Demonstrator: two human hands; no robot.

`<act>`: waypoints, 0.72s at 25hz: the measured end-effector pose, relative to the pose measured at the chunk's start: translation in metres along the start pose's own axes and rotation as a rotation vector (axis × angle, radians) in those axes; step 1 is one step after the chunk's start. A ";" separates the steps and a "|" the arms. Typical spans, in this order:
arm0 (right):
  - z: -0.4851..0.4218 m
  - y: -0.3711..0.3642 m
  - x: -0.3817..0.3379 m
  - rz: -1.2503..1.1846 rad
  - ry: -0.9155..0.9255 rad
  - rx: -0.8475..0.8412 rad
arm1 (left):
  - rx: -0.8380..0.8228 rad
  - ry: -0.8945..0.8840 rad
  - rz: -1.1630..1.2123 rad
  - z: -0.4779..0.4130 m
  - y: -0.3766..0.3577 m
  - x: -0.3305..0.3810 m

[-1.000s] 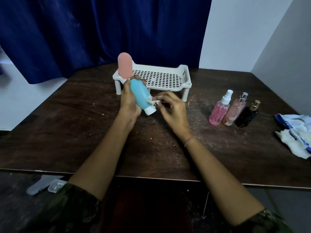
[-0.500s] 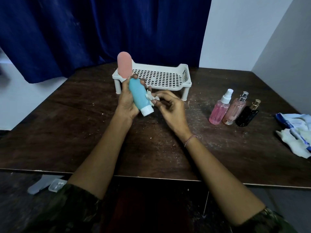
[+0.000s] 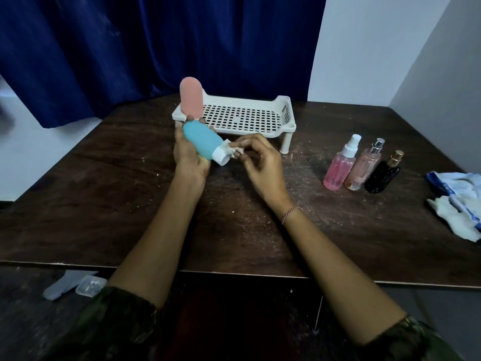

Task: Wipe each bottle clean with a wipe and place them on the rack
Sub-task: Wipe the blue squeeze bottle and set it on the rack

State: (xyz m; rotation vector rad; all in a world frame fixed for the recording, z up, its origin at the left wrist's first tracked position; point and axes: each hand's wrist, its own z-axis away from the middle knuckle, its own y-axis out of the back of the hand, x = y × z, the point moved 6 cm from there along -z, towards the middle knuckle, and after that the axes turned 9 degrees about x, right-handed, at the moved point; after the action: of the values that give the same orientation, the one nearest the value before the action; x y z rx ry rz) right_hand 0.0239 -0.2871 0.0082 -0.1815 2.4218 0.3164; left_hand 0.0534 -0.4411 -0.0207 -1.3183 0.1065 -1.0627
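My left hand (image 3: 188,155) grips a blue squeeze bottle (image 3: 201,142) tilted with its white cap down to the right, just in front of the rack. My right hand (image 3: 260,162) pinches a small white wipe (image 3: 231,149) against the cap. A pink squeeze bottle (image 3: 191,100) stands upright on the left end of the white perforated rack (image 3: 247,118). To the right on the table stand three spray bottles: a pink one (image 3: 339,166), a pale rose one (image 3: 363,168) and a black one (image 3: 384,174).
A blue-and-white wipe pack with a loose white wipe (image 3: 460,201) lies at the table's right edge. The dark wooden table (image 3: 104,199) is dusty. A blue curtain hangs behind. On the floor at lower left lie a grey object and a small clear box (image 3: 89,285).
The blue bottle has tipped flatter, its cap swinging further right. My right hand with the wipe has shifted from the bottle's side to the cap.
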 end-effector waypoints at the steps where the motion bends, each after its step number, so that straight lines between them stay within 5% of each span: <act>1: 0.001 0.000 0.001 0.000 -0.015 0.005 | 0.035 -0.015 0.011 0.001 0.001 0.001; 7: 0.013 -0.013 -0.008 0.017 0.054 -0.133 | 0.103 -0.034 0.044 -0.003 0.008 0.002; 12: 0.016 -0.012 -0.019 0.063 0.169 -0.191 | 0.159 -0.070 -0.176 0.002 0.010 0.005; 18: 0.014 -0.008 -0.026 0.251 0.325 -0.157 | -0.053 -0.215 -0.329 0.009 -0.007 0.006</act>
State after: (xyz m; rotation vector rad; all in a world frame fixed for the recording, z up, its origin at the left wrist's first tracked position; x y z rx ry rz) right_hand 0.0541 -0.2895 0.0128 0.0052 2.7470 0.6344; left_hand 0.0579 -0.4379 -0.0095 -1.5238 -0.2526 -1.1901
